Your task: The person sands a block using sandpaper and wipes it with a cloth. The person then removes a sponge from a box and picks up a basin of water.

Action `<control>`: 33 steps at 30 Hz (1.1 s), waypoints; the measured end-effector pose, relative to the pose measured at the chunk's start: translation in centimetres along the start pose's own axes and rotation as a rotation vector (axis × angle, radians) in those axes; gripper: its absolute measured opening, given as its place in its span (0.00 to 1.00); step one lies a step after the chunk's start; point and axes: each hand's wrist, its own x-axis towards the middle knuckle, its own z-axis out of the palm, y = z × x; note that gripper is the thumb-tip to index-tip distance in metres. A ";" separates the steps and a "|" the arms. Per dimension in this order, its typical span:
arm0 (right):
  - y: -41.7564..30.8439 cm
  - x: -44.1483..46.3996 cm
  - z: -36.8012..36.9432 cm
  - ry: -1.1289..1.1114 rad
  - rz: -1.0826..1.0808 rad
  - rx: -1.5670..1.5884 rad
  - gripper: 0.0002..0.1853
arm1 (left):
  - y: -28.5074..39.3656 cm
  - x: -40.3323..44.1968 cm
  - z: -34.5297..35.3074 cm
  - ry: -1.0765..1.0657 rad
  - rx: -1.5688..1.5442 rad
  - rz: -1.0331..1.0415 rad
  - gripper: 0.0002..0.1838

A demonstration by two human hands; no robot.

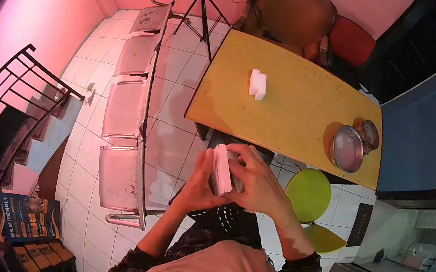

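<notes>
Between my two hands, in front of my body, is a small white box-like block held on edge, tinted pink by the light. My left hand wraps round its left side and lower end. On the other side, my right hand grips it, fingers bent over the upper end and right face. What is on the faces under my fingers is hidden. Beyond the hands, two similar white blocks stand side by side and touching on the yellow table.
A metal bowl and a brown object sit at the table's right end. Green chair at the near side, metal bench seats to the left. Behind the table are a tripod and a seated person.
</notes>
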 end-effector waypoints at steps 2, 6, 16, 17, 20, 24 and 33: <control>-0.4 -0.5 -0.2 0.005 -0.012 -0.013 0.23 | 1.4 0.8 -0.2 -0.025 0.016 0.034 0.61; 0.2 -1.8 0.1 0.157 0.036 0.234 0.21 | 3.2 1.4 -0.5 -0.037 0.016 0.032 0.56; -0.3 -4.5 4.3 0.671 0.154 0.661 0.19 | 5.6 1.5 0.0 -0.059 0.107 0.081 0.51; -0.5 -4.5 4.4 0.677 0.148 0.683 0.19 | 5.7 1.5 0.0 -0.052 0.094 0.086 0.50; -0.9 -4.7 4.3 0.661 0.140 0.688 0.18 | 6.2 1.5 -0.1 -0.007 0.077 0.103 0.50; -0.8 -5.2 2.8 0.538 0.090 0.429 0.22 | 7.4 1.9 0.0 0.045 0.094 0.181 0.48; -1.6 -5.3 4.2 0.583 0.126 0.722 0.44 | 7.9 0.8 -0.4 0.071 0.189 0.179 0.35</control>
